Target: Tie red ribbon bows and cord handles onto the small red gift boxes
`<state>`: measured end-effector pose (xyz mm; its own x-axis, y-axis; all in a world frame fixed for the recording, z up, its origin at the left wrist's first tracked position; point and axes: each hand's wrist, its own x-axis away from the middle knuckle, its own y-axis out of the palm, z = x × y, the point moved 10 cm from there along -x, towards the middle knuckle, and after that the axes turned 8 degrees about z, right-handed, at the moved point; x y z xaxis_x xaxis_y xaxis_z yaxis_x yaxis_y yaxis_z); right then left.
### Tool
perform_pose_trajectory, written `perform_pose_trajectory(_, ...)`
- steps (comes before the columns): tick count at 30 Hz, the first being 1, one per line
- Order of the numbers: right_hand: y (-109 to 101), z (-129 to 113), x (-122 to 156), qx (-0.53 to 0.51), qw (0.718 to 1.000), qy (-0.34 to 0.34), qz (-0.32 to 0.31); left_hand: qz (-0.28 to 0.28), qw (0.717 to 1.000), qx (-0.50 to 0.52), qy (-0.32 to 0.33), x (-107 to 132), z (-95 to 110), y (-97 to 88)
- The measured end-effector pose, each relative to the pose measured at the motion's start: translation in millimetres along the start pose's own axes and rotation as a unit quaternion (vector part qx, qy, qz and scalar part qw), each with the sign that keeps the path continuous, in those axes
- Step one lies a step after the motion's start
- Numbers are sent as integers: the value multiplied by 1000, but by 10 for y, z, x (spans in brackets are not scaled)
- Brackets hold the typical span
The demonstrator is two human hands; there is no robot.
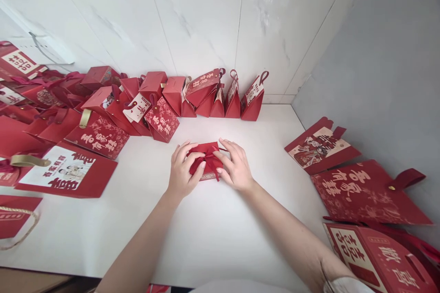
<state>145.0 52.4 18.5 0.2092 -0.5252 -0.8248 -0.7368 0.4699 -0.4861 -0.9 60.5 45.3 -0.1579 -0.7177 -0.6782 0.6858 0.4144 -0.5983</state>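
Note:
A small red gift box (205,149) with a red ribbon bow (207,163) on top sits in the middle of the white table (213,229). My left hand (181,170) grips its left side, fingers curled over the top and the ribbon. My right hand (235,165) holds its right side, with thumb and fingers pinching at the ribbon. Both hands rest on the table around the box.
A row of assembled red gift boxes (206,94) lines the back wall. More red boxes and bags (68,119) pile up at the left. Flat, unfolded red boxes (367,192) lie at the right, against the grey wall.

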Motion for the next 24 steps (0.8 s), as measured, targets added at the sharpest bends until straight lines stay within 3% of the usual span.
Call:
perform_pose_trajectory(3,-40,-64,13,-41,998,-33,16,9,989,131,-73,8,-156,-11)
perform_pose_trajectory(7,-84,-32,31,-75,996,-15,45,29,960,232,-156,28,-405,-9)
perform_pose_trajectory(11,-75,106,52,-81,994,47,47,30,957,228,-177,37,-514,-3)
perform_pose_trajectory(18,15,262,77,-179,975,127,21,35,956,230,-180,28,-503,-17)
perform_pose_trajectory(24,178,360,136,-244,952,177,-44,52,953,207,-215,57,-608,-11)
